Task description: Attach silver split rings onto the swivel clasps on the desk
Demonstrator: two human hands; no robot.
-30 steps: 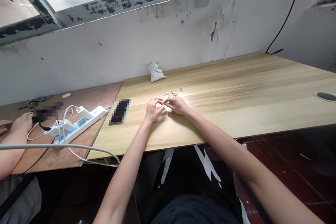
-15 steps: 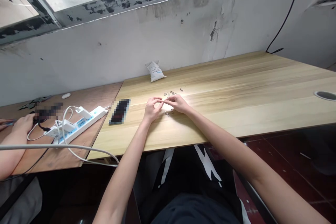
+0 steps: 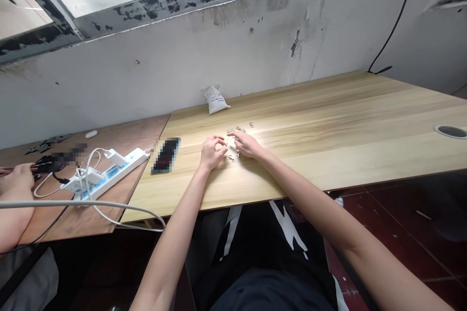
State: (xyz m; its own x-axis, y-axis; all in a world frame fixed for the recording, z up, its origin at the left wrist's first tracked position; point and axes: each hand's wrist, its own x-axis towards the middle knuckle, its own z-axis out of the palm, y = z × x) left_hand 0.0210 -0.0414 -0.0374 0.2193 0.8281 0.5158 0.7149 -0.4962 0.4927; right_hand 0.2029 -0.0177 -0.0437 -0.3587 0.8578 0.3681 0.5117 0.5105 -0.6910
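Because the small metal clips (image 3: 237, 130) look light, stiff and slippery, they want a fingertip pinch; they lie strewn on the tabletop (image 3: 328, 126) around the half-curled left hand (image 3: 213, 152) and right hand (image 3: 248, 145), any hold too small to tell

The person's left hand (image 3: 213, 152) and right hand (image 3: 248, 145), fingertips touching in the earlier views, now stand apart, with a narrow strip of the pale wooden tabletop (image 3: 310, 121) showing between them and small silver metal clasps (image 3: 231, 158) lying in and just below that gap. Off to the left, a co-worker's hand (image 3: 18, 178) has moved further left over the brown plywood desk (image 3: 124, 136), drawing away from the white power strip (image 3: 113, 173) and now sitting just beside a black cable bundle (image 3: 45, 165).
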